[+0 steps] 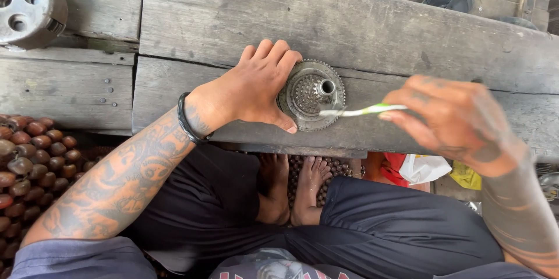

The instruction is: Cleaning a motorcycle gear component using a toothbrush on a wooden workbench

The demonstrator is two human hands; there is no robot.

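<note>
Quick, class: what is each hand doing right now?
Left hand: open, resting against the round metal part.
Right hand: closed on a toothbrush, its bristles at the part.

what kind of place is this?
Probably an informal repair workshop: a worn plank bench, the left hand steadying a round toothed metal part while the right hand brushes it with a toothbrush; another metal part sits nearby.
</note>
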